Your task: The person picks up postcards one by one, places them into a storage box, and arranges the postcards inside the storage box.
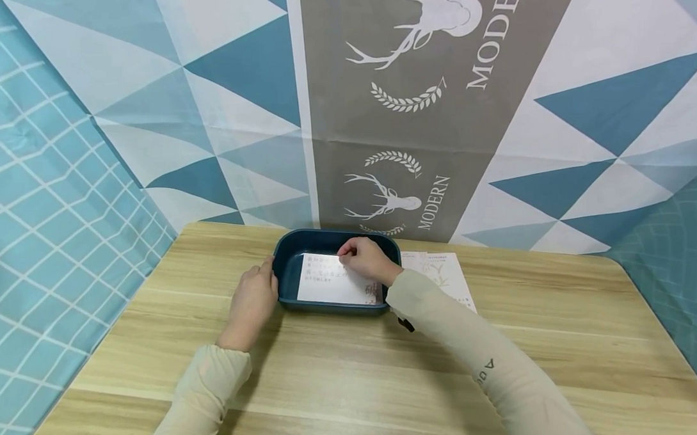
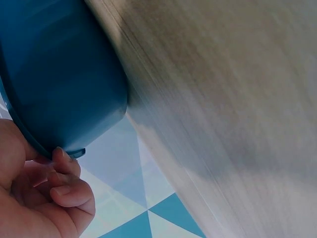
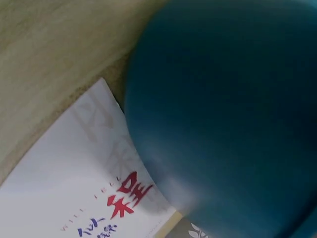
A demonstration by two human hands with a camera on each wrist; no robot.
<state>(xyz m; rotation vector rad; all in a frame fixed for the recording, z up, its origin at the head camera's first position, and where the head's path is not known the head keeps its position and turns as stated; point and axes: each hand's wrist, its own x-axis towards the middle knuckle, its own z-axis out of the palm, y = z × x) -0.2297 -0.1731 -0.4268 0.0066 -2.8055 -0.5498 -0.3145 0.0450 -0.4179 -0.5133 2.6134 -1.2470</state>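
Observation:
A dark blue rectangular basin (image 1: pixel 334 305) with rounded corners stands near the back edge of the table. My left hand (image 1: pixel 253 297) grips its left rim, and in the left wrist view the fingers (image 2: pixel 72 193) curl at that rim. Inside the basin is a white printed card (image 1: pixel 328 285) with rows of characters. Over the basin, my right hand (image 1: pixel 368 260) pinches the card near its far edge. The right wrist view shows only the basin's outer wall (image 3: pixel 213 124) and paper beside it, with the right hand out of sight.
White printed sheets (image 1: pixel 451 275) lie on the wooden table (image 1: pixel 342 371) just right of the basin, partly behind the right forearm. Red and purple characters show on one sheet (image 3: pixel 64 163). A patterned cloth wall (image 1: pixel 253 118) rises directly behind the table.

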